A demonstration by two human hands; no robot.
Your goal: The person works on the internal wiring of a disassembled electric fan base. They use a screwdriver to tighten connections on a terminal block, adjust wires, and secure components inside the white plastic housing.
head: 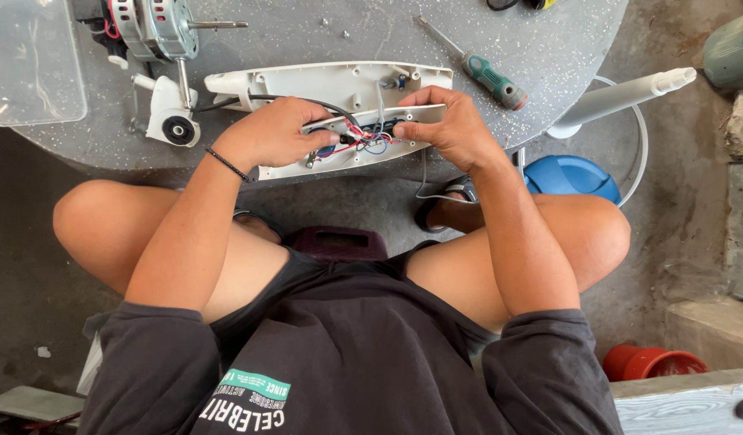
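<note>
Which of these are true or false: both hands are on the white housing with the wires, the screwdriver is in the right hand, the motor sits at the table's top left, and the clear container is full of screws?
1. Both the left hand and the right hand are on the white housing with the wires. True.
2. The screwdriver is in the right hand. False: it lies on the table, beyond that hand.
3. The motor sits at the table's top left. True.
4. The clear container is full of screws. False: it looks empty.

Left hand point(279, 133) and right hand point(448, 125) meet, fingers curled and pinching
</note>
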